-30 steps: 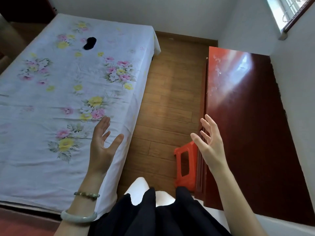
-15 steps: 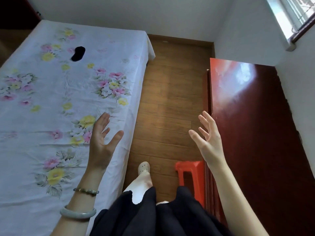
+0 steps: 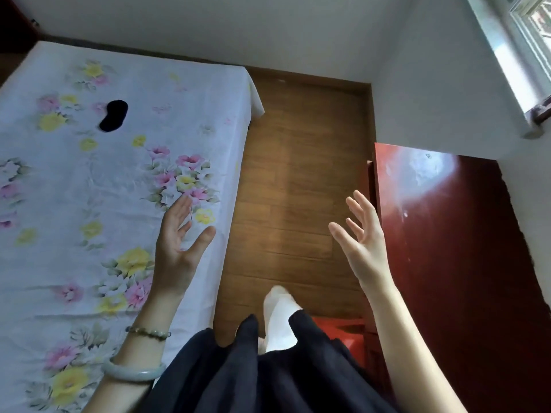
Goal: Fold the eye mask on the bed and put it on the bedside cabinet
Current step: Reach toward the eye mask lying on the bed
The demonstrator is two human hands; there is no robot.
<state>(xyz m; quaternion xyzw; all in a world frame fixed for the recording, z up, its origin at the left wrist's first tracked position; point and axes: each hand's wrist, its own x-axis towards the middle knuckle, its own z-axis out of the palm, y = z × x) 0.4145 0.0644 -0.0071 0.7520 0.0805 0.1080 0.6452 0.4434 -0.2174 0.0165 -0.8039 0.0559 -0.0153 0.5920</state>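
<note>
A black eye mask [image 3: 113, 115] lies flat and unfolded on the flowered white bed sheet [image 3: 89, 204], far up the bed on the left. My left hand [image 3: 179, 245] hovers open over the bed's right edge, well short of the mask, palm facing inward. My right hand [image 3: 360, 239] is raised open over the floor, just left of the glossy dark red bedside cabinet [image 3: 453, 263], and holds nothing. Both hands are apart from the mask.
A strip of wooden floor [image 3: 298, 174] runs between bed and cabinet. A red plastic stool [image 3: 343, 332] stands by the cabinet's near corner, partly hidden by my dark skirt. White walls close the far end; a window [image 3: 530, 40] is at the upper right.
The view has advanced along the floor between bed and cabinet. The eye mask now appears nearer and the stool has slid lower in view. Both hands stay open and empty.
</note>
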